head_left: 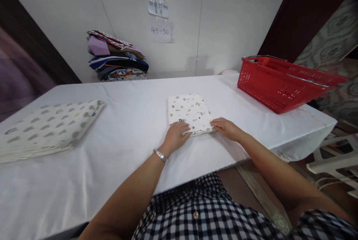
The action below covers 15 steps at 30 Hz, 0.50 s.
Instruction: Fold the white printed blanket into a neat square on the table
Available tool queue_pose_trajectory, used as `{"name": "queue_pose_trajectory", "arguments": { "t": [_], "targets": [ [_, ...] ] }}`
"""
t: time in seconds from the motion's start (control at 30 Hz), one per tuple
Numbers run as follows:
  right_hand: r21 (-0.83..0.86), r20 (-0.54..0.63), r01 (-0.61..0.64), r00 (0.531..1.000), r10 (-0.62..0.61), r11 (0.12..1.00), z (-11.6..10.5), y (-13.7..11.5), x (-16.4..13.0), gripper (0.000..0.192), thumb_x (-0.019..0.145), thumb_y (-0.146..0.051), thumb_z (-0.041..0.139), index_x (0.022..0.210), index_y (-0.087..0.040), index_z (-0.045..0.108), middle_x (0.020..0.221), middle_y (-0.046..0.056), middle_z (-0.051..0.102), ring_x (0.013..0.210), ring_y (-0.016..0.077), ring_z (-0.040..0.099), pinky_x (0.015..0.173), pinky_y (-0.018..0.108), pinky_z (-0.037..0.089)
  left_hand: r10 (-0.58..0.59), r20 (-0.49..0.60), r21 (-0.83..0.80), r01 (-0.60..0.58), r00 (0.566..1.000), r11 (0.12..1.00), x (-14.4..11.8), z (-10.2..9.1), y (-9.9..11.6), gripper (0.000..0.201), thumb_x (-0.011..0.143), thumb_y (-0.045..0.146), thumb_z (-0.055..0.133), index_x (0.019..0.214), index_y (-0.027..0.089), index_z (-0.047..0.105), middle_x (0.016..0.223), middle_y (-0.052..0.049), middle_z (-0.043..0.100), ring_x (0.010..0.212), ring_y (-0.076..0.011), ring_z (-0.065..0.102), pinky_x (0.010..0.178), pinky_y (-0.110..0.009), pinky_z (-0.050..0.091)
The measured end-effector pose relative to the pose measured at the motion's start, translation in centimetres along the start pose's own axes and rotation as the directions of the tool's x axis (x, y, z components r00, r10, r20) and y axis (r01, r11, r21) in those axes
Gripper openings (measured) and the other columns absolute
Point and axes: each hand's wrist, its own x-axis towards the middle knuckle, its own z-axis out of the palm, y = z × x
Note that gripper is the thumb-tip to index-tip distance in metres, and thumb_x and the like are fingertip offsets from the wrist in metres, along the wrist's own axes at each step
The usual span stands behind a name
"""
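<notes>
A small folded white cloth [190,109] with a scattered grey, green and black print lies flat on the white-covered table [131,120]. At its near left corner is my left hand [176,135], fingers over the top and thumb along the front edge. My right hand [228,128] pinches the near right corner between thumb and fingers. The layers show along the cloth's front edge. A silver bracelet [160,155] circles my left wrist. Off to the left lies a larger folded cream cloth [50,126] with grey cloud-like shapes, apart from both hands.
Folded fabrics in many colours form a stack [119,59] by the back wall. A red plastic basket [282,83] with metal handles stands at the table's right end. Paper signs [162,31] hang on the wall. White plastic furniture [335,158] stands right of the table.
</notes>
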Motion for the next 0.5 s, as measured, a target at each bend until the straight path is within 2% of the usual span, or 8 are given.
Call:
{"name": "queue_pose_trajectory", "arguments": {
  "t": [0.13, 0.23, 0.37, 0.5],
  "targets": [
    [-0.055, -0.109, 0.018, 0.994, -0.024, 0.998, 0.2, -0.2, -0.6, 0.029, 0.090, -0.025, 0.042, 0.104, -0.023, 0.067, 0.108, 0.008, 0.065, 0.102, 0.0218, 0.058, 0.088, 0.041, 0.050, -0.005, 0.019, -0.010, 0.005, 1.000, 1.000, 0.2, -0.3, 0.3, 0.016, 0.086, 0.029, 0.053, 0.086, 0.022, 0.068, 0.102, -0.003, 0.069, 0.100, -0.0204, 0.060, 0.092, -0.043, 0.044],
    [-0.067, -0.193, 0.011, 0.981, -0.024, 0.998, 0.4, -0.3, -1.3, 0.029, 0.091, -0.027, 0.041, 0.106, -0.025, 0.066, 0.108, 0.007, 0.065, 0.102, 0.0216, 0.058, 0.087, 0.041, 0.050, 0.033, 0.004, -0.015, -0.033, 0.999, 0.999, 0.1, -0.5, 0.5, 0.019, 0.089, 0.026, 0.048, 0.085, 0.022, 0.066, 0.101, -0.003, 0.069, 0.099, -0.0191, 0.060, 0.090, -0.041, 0.044],
    [-0.092, -0.192, 0.039, 0.980, -0.056, 0.995, 0.9, -0.1, -2.2, 0.029, 0.091, -0.028, 0.041, 0.106, -0.026, 0.067, 0.109, 0.005, 0.065, 0.102, 0.0212, 0.058, 0.085, 0.040, 0.051, 0.102, 0.009, 0.010, -0.102, 0.995, 0.995, 0.0, -0.5, 0.9, 0.021, 0.091, 0.023, 0.045, 0.084, 0.021, 0.065, 0.098, -0.003, 0.068, 0.098, -0.0180, 0.059, 0.089, -0.039, 0.044],
    [-0.109, -0.186, 0.073, 0.978, -0.093, 0.991, 0.8, -0.1, -2.4, 0.029, 0.091, -0.027, 0.042, 0.107, -0.024, 0.066, 0.109, 0.007, 0.065, 0.102, 0.0214, 0.057, 0.085, 0.040, 0.051, 0.105, 0.030, 0.014, -0.105, 0.994, 0.994, -0.1, -0.5, 1.2, 0.019, 0.089, 0.021, 0.047, 0.080, 0.020, 0.064, 0.095, -0.003, 0.068, 0.095, -0.0174, 0.060, 0.086, -0.037, 0.045]
  ]
}}
